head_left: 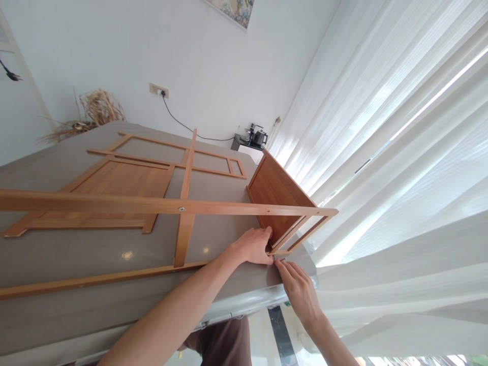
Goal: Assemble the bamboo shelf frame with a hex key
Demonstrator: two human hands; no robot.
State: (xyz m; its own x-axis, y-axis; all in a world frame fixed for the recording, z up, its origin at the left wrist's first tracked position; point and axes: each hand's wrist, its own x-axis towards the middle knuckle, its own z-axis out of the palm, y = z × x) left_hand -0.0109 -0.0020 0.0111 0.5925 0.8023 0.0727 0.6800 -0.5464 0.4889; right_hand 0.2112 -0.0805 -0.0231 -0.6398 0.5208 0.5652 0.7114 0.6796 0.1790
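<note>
A wooden frame lies on its side on the grey-covered table, with its long upper rail [125, 204] running across the view. At the frame's right end stands a solid wooden end panel [280, 185]. My left hand [254, 246] is wrapped round the lower corner, where the long bottom rail [114, 278] meets that end; thumb and fingers press the wood. Just right of it, my right hand [299, 285] pinches a thin metal tool [282, 260] at the joint. It looks like a hex key, but its tip is hidden.
A wooden crosspiece [185, 203] joins the two long rails. Behind them lie a loose panel [118, 178] and an open slatted frame [217, 162]. A kettle [260, 138] stands on a dark stand at the back. Dried stalks [101, 108] are at back left; white curtains [381, 152] hang on the right.
</note>
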